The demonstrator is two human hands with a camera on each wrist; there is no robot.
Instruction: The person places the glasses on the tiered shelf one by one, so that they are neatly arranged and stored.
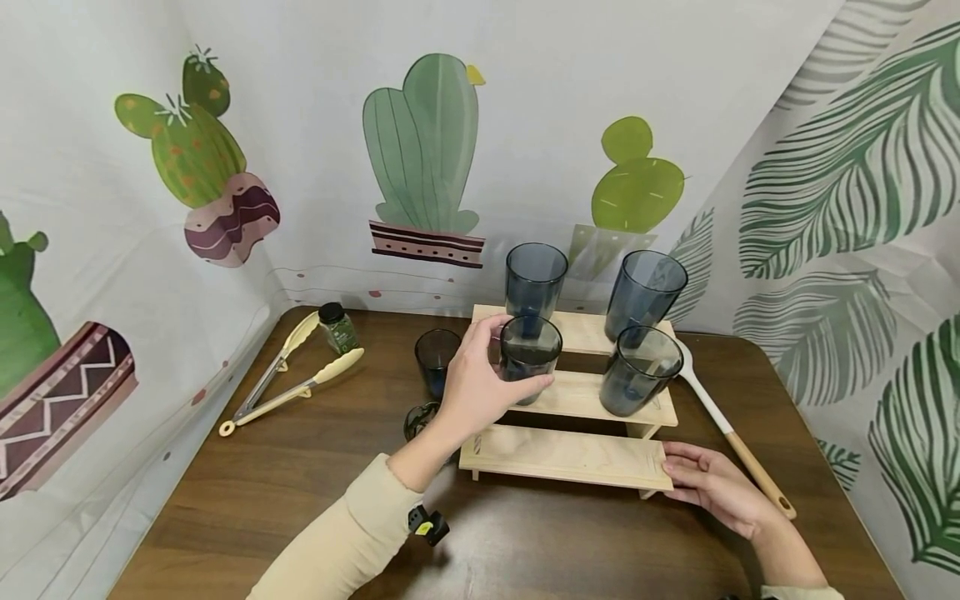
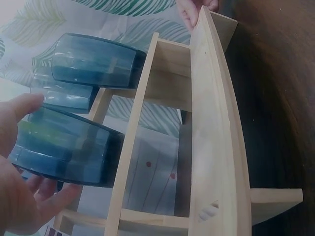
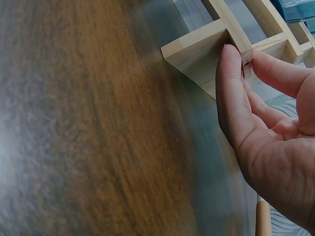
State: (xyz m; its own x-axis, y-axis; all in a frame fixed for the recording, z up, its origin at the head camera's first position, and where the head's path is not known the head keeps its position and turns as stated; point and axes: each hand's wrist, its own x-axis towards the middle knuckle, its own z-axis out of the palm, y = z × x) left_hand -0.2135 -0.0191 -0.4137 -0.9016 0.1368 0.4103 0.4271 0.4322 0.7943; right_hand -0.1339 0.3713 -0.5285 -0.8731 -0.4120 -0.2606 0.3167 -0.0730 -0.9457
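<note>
A three-step wooden rack (image 1: 570,457) stands on the table. My left hand (image 1: 480,385) holds a blue-grey drinking glass (image 1: 534,354) at the left of the middle step, thumb on the near side. In the left wrist view, the base of that glass (image 2: 66,147) meets the step's board. A similar glass (image 1: 637,379) stands at the right of the same step. The top step carries two taller-looking glasses, one left (image 1: 534,279) and one right (image 1: 647,287). My right hand (image 1: 716,487) pinches the right end of the lowest step between thumb and fingers (image 3: 230,88).
Left of the rack stands a dark glass (image 1: 435,358), with another dark glass item (image 1: 417,419) partly hidden by my left wrist. Tongs (image 1: 258,392) lie spread at the left beside a black-lidded spice jar (image 1: 339,329). A wooden-handled white utensil (image 1: 738,442) lies right of the rack.
</note>
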